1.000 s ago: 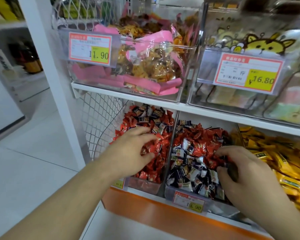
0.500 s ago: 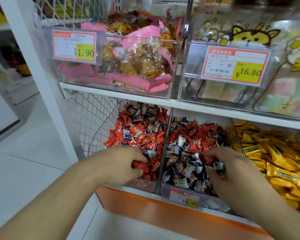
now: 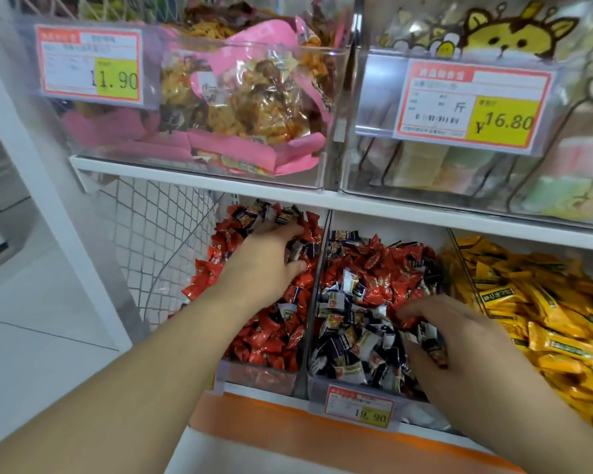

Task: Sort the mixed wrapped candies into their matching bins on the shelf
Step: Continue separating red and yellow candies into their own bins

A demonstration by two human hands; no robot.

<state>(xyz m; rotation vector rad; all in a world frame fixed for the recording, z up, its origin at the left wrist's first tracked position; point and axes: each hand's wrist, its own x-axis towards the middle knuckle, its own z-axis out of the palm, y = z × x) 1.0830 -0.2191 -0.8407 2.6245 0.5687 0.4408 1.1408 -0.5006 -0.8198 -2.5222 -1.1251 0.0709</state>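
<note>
Left hand (image 3: 264, 265) fingertips buried among red candies (image 3: 271, 330); grasp unclear.

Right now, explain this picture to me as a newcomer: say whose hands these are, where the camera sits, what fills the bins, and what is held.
There is no machine here: the two bare hands belong to a person wearing a wide-angle camera on the head, which looks forward and down at a shop shelf. The left hand reaches into the left bin of mostly red wrapped candies, fingers among dark-wrapped ones at the back. The right hand digs in the middle bin, where red and dark wrapped candies lie mixed; its fingers curl round a few pieces. Further right lie yellow packets. On the shelf above stand clear bins with pink snack bags and price tags.
</note>
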